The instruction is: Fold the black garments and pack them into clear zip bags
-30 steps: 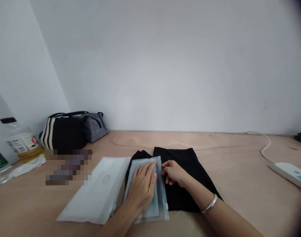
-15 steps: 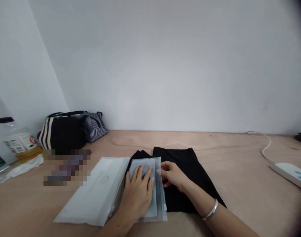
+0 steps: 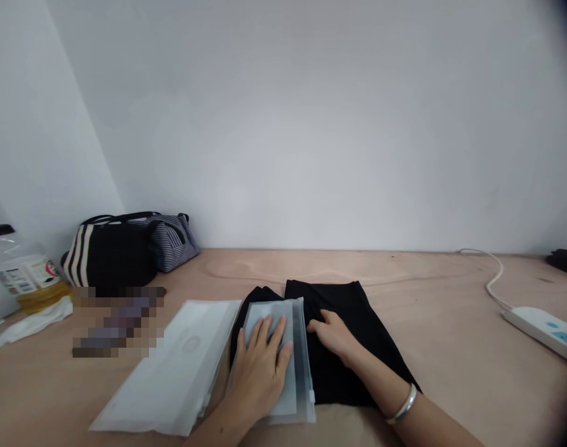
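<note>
My left hand (image 3: 261, 366) lies flat with fingers spread on a frosted plastic zip bag (image 3: 303, 372), which holds a pale flat sheet or packet. Under the bag and to its right is a pair of black shorts (image 3: 358, 354), spread on the table with its two legs pointing away from me. My right hand (image 3: 334, 336), with a silver bangle at the wrist, is on the shorts just right of the bag's zip edge. Its fingers are curled and closed on the black cloth; the fingertips are partly hidden. The zip slider sits near the bag's lower right corner.
Left of my hand lies a second frosted zip bag (image 3: 172, 366). A black bag with white stripes (image 3: 111, 254), a striped pouch (image 3: 174, 242), an oil bottle (image 3: 30, 279), white tissue (image 3: 36, 326) and a blurred item stand further left. A white power strip (image 3: 544, 329) with its cable is at right.
My right hand has let go of the zip bag's right edge and moved slightly right and down onto the black shorts. The left hand stays flat on the bag. The view has shifted slightly.
</note>
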`<state>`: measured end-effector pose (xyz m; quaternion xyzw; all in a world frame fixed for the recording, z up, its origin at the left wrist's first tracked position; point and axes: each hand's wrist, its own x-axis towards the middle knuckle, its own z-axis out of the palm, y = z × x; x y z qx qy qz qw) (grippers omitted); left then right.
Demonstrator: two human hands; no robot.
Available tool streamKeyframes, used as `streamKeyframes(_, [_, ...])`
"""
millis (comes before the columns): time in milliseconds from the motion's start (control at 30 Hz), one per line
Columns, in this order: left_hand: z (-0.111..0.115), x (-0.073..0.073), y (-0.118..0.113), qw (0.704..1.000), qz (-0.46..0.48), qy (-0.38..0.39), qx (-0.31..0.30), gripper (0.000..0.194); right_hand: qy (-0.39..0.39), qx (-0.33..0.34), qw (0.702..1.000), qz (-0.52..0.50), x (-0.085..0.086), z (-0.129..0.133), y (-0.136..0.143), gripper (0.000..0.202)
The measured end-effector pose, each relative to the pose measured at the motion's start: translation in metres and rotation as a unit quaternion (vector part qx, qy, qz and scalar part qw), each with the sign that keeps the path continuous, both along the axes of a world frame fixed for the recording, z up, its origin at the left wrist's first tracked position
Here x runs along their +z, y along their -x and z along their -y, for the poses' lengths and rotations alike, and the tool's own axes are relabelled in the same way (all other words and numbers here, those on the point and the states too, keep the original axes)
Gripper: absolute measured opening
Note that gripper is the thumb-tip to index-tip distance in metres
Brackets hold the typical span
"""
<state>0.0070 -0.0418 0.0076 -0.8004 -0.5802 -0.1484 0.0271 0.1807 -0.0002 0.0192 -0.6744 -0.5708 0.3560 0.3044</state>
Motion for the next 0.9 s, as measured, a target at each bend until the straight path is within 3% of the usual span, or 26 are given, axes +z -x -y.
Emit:
streamKeyframes(267, [0.003, -0.003, -0.004, 0.999, -0.035, 0.003, 0.026, 0.049, -0.013, -0.063, 0.994, 0.083, 0.005, -0.018, -0.085, 0.038])
streamKeyframes(400, [0.005, 0.005, -0.005, 0.998, -0.028, -0.004, 0.052, 0.047, -0.031, -0.085, 0.986, 0.141, 0.013, -0.036, -0.107, 0.037])
streamKeyframes(533, [0.001, 0.012, -0.001, 0.997, -0.015, -0.023, 0.069, 0.040, -0.084, -0.105, 0.965, 0.225, 0.021, -0.036, -0.096, 0.049])
streamKeyframes(600, [-0.002, 0.013, 0.004, 0.997, 0.003, -0.036, 0.067, 0.039, -0.128, -0.069, 0.949, 0.280, 0.018, -0.030, -0.081, 0.047])
streamKeyframes(733, [-0.008, 0.012, 0.012, 0.993, 0.091, -0.063, 0.044, 0.040, -0.161, 0.054, 0.895, 0.412, -0.008, -0.017, -0.057, 0.055])
streamKeyframes(833, [-0.012, 0.014, 0.014, 0.982, 0.182, -0.047, 0.007, 0.034, -0.142, 0.062, 0.876, 0.458, -0.028, -0.012, -0.050, 0.062])
streamKeyframes(900, [-0.013, 0.020, 0.016, 0.969, 0.246, 0.002, -0.013, 0.025, -0.146, 0.055, 0.867, 0.473, -0.034, -0.011, -0.050, 0.061])
